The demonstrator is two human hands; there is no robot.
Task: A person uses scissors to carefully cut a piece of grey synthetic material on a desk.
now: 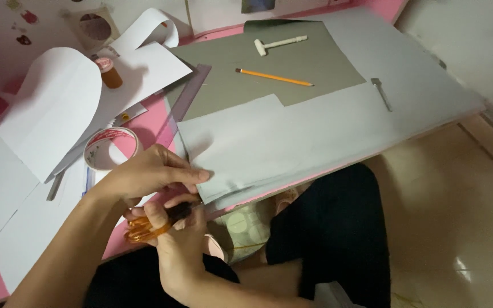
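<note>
So the left hand (149, 174) lies flat-ish on the near corner of a big pale grey paper sheet (292, 142), fingers together and pinning its edge, nothing gripped. The right hand (175, 231) sits right under that same corner, closed around a pair of orange-handled scissors (144, 227); the blades are hidden under the paper's edge, so can't tell if they're open or biting the sheet. The two hands are practically touching.

Everything else, going by the grey sheet: it lies over a darker olive-grey cardboard (269, 63) that pokes out at its far side. On that cardboard there's a yellow pencil (274, 77), and farther back a small white T-shaped tool (278, 44). A slim metal craft knife (381, 93) rests on the sheet's far right part. Just left of the sheet sits a roll of clear tape (111, 148) on the pink table (149, 122), and beyond that curled white papers (52, 114) and a little brown bottle (109, 73).
</note>
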